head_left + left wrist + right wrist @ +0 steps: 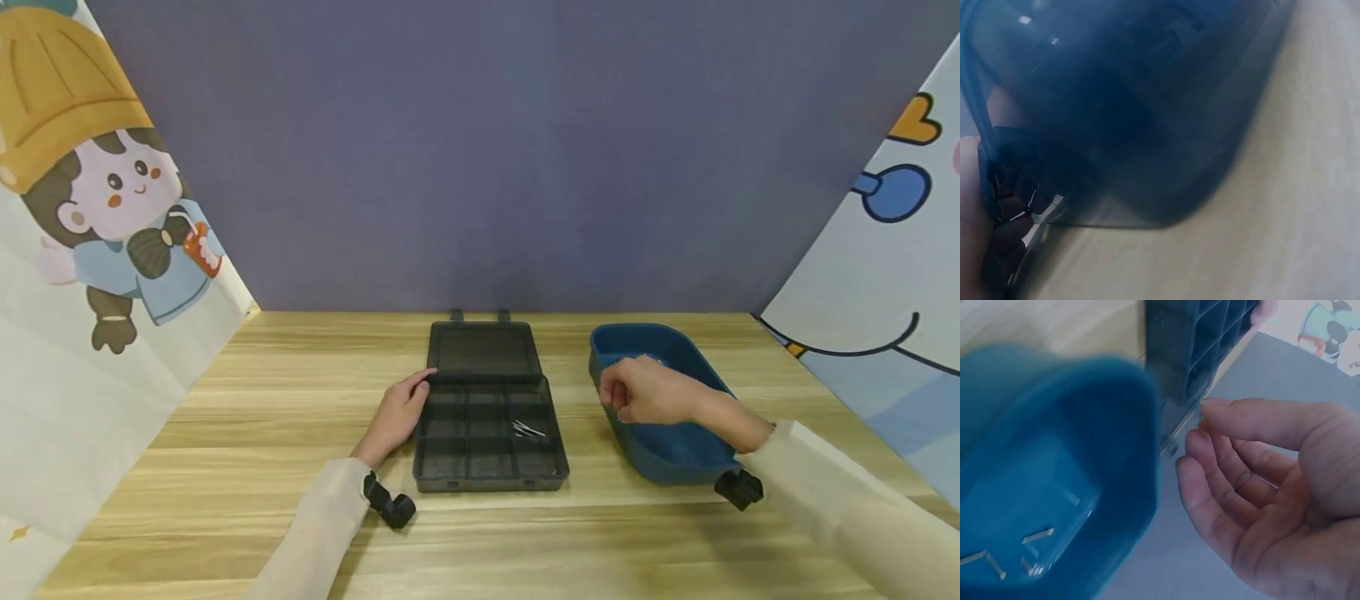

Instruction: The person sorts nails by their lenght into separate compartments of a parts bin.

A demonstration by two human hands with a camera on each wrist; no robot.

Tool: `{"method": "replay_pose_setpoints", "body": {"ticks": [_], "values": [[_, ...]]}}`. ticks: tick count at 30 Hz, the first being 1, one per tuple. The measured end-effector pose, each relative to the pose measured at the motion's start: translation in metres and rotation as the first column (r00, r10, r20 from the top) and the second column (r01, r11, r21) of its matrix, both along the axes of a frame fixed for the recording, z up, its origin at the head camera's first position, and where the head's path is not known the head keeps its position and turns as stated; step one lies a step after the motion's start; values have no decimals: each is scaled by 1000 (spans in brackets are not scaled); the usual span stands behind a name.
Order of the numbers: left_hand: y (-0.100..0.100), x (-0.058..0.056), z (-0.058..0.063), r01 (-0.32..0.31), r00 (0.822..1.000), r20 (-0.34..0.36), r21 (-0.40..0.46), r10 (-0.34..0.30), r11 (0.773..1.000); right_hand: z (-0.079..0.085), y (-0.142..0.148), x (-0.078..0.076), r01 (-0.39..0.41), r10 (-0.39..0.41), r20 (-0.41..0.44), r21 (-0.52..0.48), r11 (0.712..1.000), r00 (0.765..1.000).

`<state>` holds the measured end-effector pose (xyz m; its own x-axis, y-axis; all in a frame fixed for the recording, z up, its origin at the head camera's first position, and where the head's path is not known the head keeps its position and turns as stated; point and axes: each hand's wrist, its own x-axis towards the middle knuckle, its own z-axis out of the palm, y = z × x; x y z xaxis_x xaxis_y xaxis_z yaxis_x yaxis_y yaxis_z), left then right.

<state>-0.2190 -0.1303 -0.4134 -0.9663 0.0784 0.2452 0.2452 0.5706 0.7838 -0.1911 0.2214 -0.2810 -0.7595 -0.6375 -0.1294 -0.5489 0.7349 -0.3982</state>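
Note:
In the head view my left hand (397, 414) rests against the left side of a dark translucent compartment box (491, 483), its index finger lying along the rim near the hinge. The left wrist view shows the box wall (1166, 156) close up, with some fingers behind the plastic. Several thin silvery sticks (528, 429) lie in the box's right column. My right hand (647, 390) is above the left side of a blue bin (675, 471). Its thumb and fingertips (1213, 407) come together; whether something small is between them cannot be told. Several short thin pieces (1038, 535) lie in the bin.
The box lid (486, 348) is folded back flat toward the grey-blue back wall (495, 158). Wooden tabletop (225, 467) lies around box and bin. Printed cartoon panels (97, 208) stand at both sides.

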Motion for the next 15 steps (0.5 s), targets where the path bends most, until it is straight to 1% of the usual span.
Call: {"method": "replay_pose_setpoints", "body": {"ticks": [7, 10, 15], "values": [[0, 0, 1, 5, 1000, -8, 9, -5, 1000, -1, 28, -12, 56, -56, -18, 20, 998, 998], [-1, 0, 0, 4, 1000, -9, 6, -3, 1000, -4, 36, -19, 75, -74, -39, 25, 997, 997], [0, 0, 0, 7, 1000, -5, 14, -7, 1000, -8, 48, -31, 112, -110, -50, 33, 993, 993]]}}
